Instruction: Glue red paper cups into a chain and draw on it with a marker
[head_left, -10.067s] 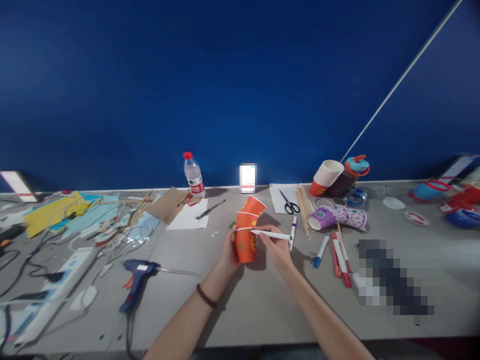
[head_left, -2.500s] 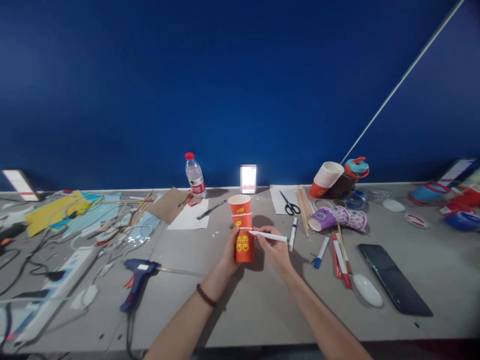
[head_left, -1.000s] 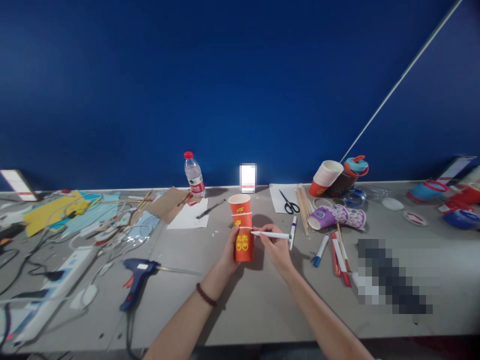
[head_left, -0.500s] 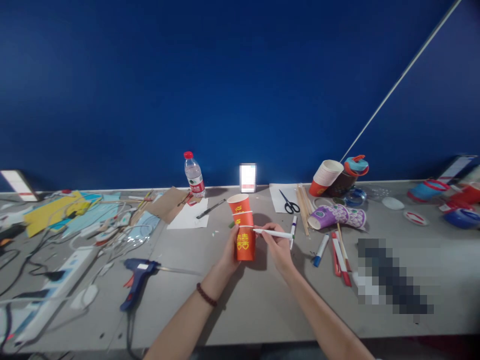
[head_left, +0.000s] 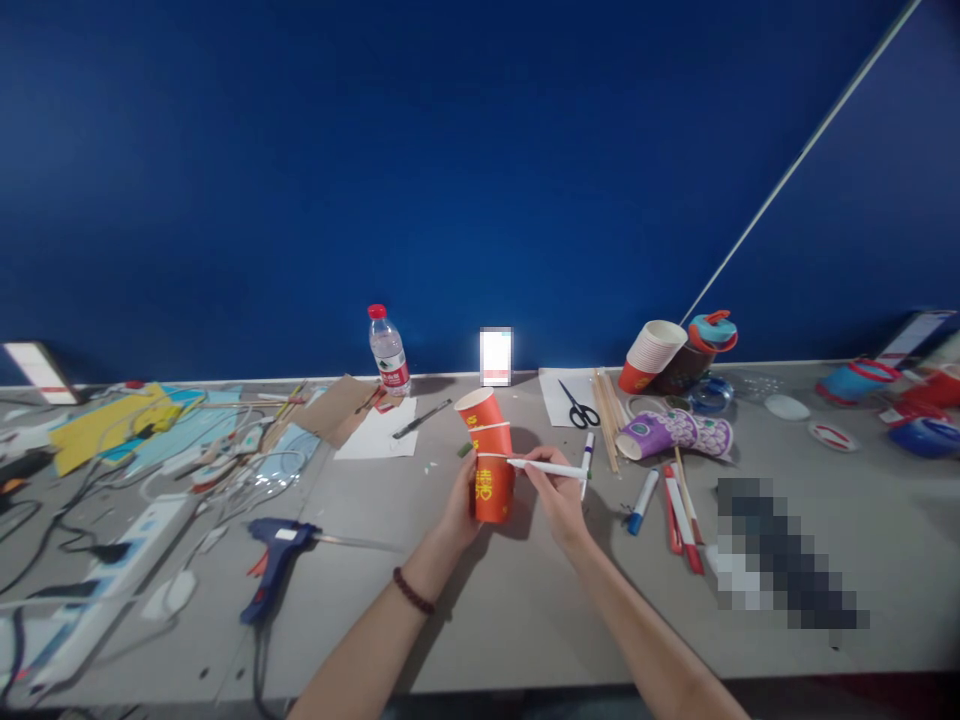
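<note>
Several red paper cups [head_left: 495, 490] with yellow print, nested in a loose stack, stand tilted a little to the left in front of me. My left hand [head_left: 457, 505] is wrapped round the lower cup from its left side. In my right hand [head_left: 553, 495] is a white marker [head_left: 551, 468], pinched between the fingers. Its tip points left and meets the stack's right edge, close to the rim of the lowest cup; whether it touches I cannot tell. A purple-capped marker [head_left: 587, 452] lies just behind my right hand.
To the left lie a blue glue gun [head_left: 281, 560], a white power strip [head_left: 112, 590] and tangled cables. A water bottle [head_left: 390, 355] stands behind. On the right are scissors [head_left: 581, 408], wooden sticks [head_left: 609, 420], a stack of paper cups [head_left: 651, 355], purple cups [head_left: 649, 435] and markers [head_left: 643, 500].
The red cups have turned in my left hand, their yellow print shifting left, and the stack leans slightly more. My right hand with the marker has stayed nearly in place.
</note>
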